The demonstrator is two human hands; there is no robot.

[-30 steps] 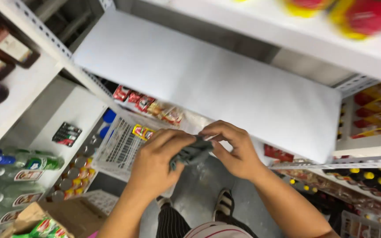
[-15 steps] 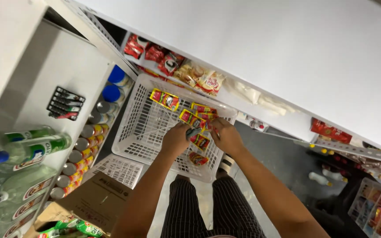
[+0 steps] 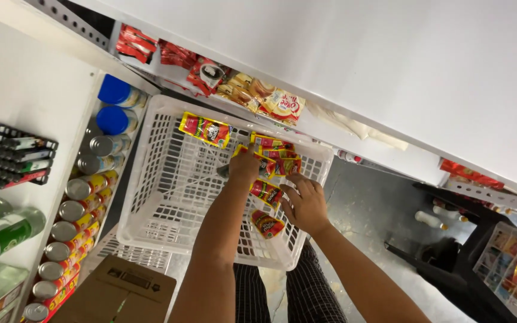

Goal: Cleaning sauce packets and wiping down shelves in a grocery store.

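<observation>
A white plastic basket (image 3: 169,191) sits below me with several red and yellow sachets (image 3: 205,129) lying in it. My left hand (image 3: 245,168) reaches into the basket and rests on a sachet near the far wall, fingers curled on it. My right hand (image 3: 307,203) hovers beside it with fingers spread, touching a red sachet (image 3: 267,192). Another sachet (image 3: 267,224) lies just under my right wrist.
White shelf (image 3: 390,66) overhead. Snack packets (image 3: 270,98) line a lower shelf behind the basket. Cans (image 3: 79,209) and blue-lidded jars (image 3: 115,104) fill the left shelf, with a lighter rack (image 3: 18,155) and green bottles (image 3: 1,230). A cardboard box (image 3: 121,293) sits below.
The view has dropped from the shelf underside to the basket. My hands, earlier together on a small dark item, have moved apart and now lie on the sachets inside the basket.
</observation>
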